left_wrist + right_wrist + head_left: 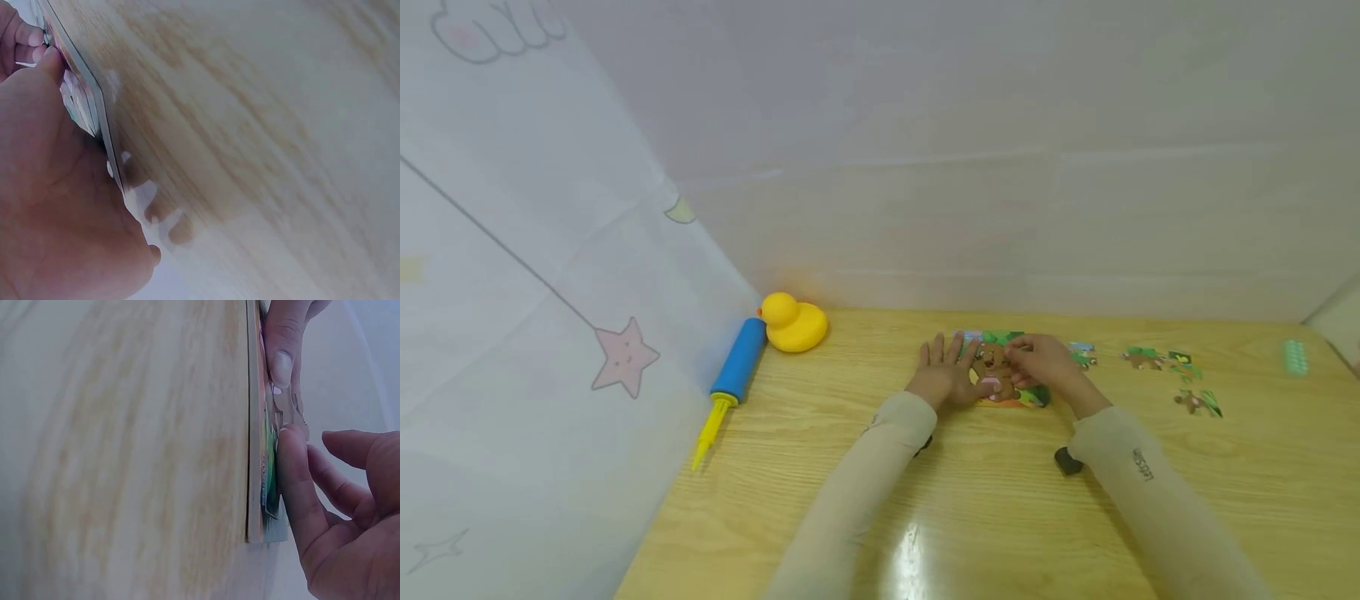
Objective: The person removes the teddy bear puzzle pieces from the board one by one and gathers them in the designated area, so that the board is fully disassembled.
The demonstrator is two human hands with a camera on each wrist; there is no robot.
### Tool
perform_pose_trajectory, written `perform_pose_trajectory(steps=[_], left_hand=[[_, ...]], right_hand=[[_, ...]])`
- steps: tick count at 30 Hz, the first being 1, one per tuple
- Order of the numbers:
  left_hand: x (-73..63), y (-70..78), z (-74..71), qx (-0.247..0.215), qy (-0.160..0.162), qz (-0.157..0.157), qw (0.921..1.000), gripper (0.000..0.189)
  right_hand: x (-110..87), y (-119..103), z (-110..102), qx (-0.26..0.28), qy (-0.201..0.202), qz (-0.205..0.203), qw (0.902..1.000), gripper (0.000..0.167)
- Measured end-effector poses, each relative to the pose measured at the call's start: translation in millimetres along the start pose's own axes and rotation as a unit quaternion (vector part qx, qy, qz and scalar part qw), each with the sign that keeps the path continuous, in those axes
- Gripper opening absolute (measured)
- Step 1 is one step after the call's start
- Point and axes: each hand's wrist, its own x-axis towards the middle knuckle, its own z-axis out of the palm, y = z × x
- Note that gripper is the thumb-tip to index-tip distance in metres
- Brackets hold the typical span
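A bear jigsaw puzzle (991,358) in a shallow board lies by the back of the wooden table. My left hand (946,379) is spread flat over its left part, the thumb reaching onto the pink patch on the bear's middle. From the right, my right hand (1048,362) reaches over the bear with bent fingers. In the right wrist view, its index fingertip (292,447) presses at the edge of a brown puzzle piece (297,412). There the right thumb stands apart from the piece, and the left thumb touches it from the other side.
Loose puzzle pieces lie to the right: one cluster (1082,354) beside the right hand, brown-green ones (1142,358) farther over, another (1198,402) nearer. A pale green bumpy block (1295,357) is at far right. Left are a yellow rubber duck (797,327) and a blue-yellow hand pump (740,362).
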Motion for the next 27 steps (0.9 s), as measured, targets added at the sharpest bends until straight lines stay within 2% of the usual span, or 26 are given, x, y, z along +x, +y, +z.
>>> perform_pose_trajectory(steps=[9, 17, 27], left_hand=[[3.7, -0.7, 4.5, -0.002, 0.002, -0.005, 1.0, 0.091], [-2.8, 2.4, 3.3, 0.002, 0.02, -0.009, 0.9998, 0.091], [4.1, 2.4, 0.3, 0.014, -0.004, -0.011, 0.9998, 0.093]], right_hand=[[2.7, 5, 2, 0.024, 0.02, -0.003, 0.9995, 0.035], [6.2, 12, -3, 0.067, 0.018, 0.005, 0.9976, 0.037], [0.3, 12, -12, 0.074, 0.014, -0.001, 0.9971, 0.045]])
